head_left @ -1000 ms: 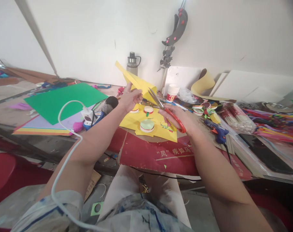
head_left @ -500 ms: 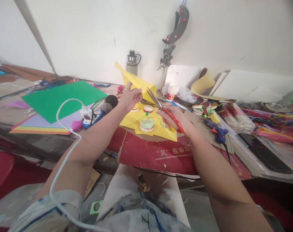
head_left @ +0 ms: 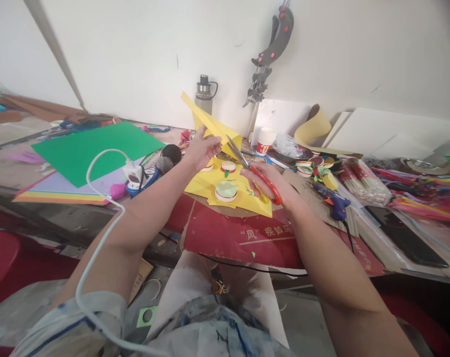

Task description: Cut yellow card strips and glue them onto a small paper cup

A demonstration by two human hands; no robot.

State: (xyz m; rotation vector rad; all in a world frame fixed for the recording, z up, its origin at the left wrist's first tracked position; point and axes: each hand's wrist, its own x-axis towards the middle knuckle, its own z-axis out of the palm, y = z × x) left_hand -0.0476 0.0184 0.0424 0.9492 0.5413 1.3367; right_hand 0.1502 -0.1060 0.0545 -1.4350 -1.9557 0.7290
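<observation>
My left hand (head_left: 202, 150) holds up a sheet of yellow paper (head_left: 214, 126), its fingers along the lower edge. A strip at the paper's near side stands apart from the rest. In my right hand (head_left: 267, 178) is a pair of scissors (head_left: 261, 179) with red and yellow handles. The blades point up and left, and their tips are at the right end of the paper. Below both hands, more yellow paper (head_left: 198, 186) lies on a red printed board (head_left: 217, 225). A round pale-green piece with a white and red rim (head_left: 226, 191) and a smaller round piece (head_left: 228, 167) rest on it.
Green paper (head_left: 98, 153) and coloured sheets lie to the left, near a white plug with a cable (head_left: 134, 171). A bottle (head_left: 203, 96) and a paper cup (head_left: 265, 141) stand behind. A blue glue gun (head_left: 338, 204) and a black phone (head_left: 407, 235) lie right.
The yellow paper and my left hand have shifted slightly to the right in view. The strip and the scissors' blades look nearly the same; the hold of both hands is unchanged.
</observation>
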